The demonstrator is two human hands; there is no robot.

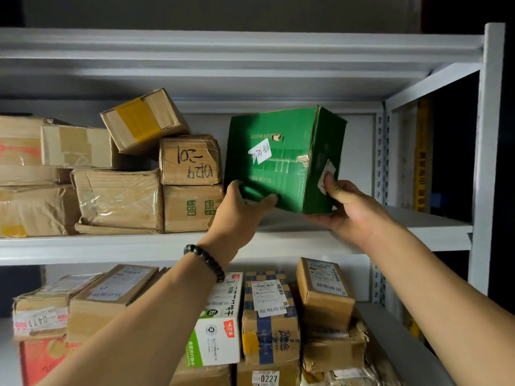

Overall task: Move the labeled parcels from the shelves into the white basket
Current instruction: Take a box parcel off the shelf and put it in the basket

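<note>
A green cardboard box (281, 160) with a white handwritten label is tilted up off the upper shelf board (418, 221), at its right end. My left hand (239, 210) grips the box's lower left corner. My right hand (354, 207) holds its lower right side, thumb on a small white sticker. Brown parcels (119, 199) are stacked on the same shelf to the left, one marked with black handwriting (192, 160). The white basket is not in view.
The lower shelf holds several labelled parcels, among them a white and green carton (220, 324), a blue-checked box (270, 316) and a small brown box (323, 291). A grey shelf upright (485, 162) stands at the right, with a higher shelf board (223, 51) overhead.
</note>
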